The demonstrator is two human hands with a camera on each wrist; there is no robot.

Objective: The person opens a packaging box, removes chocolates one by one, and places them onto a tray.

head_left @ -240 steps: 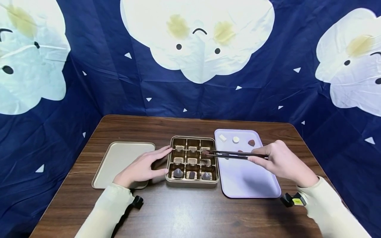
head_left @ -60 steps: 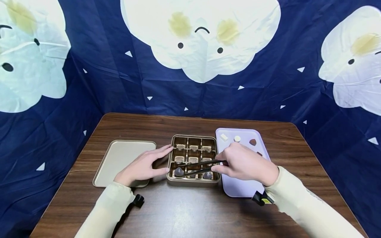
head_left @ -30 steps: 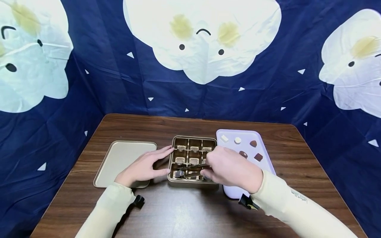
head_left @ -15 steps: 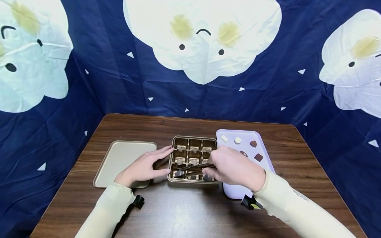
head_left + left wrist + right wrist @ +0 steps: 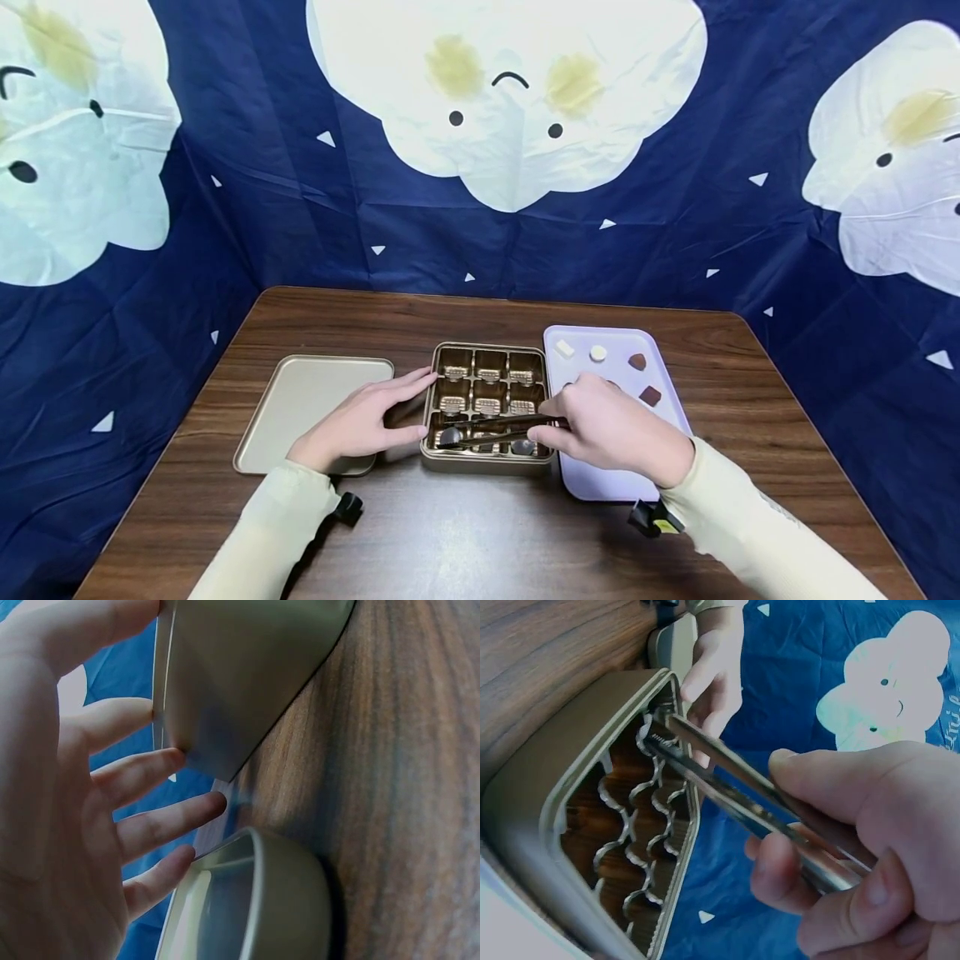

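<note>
My right hand [image 5: 615,429] holds slim dark tongs [image 5: 506,421], pinched between thumb and fingers. The tongs' tips reach into the front-left compartment of a gold tin [image 5: 483,467], on either side of a dark domed chocolate [image 5: 450,437]; whether they grip it cannot be told. Another dark domed chocolate [image 5: 522,447] sits in the front-right compartment. The front-middle compartment is partly covered by the tongs. My left hand [image 5: 360,425] has its fingers spread; in the left wrist view the thumb and index finger touch the side of the tin [image 5: 240,682].
A lilac tray [image 5: 600,483] stands right of the tin, bearing a white square chocolate [image 5: 564,348], a white round chocolate [image 5: 597,353], a brown heart-shaped chocolate [image 5: 637,362] and a brown square chocolate [image 5: 650,396]. A gold lid [image 5: 300,400] lies at the left, partly under my left hand.
My right hand has gone from over the tray to the tin's front row, and the brown piece once in the tongs no longer shows there. Lately it shifted slightly right. The left hand stays put.
</note>
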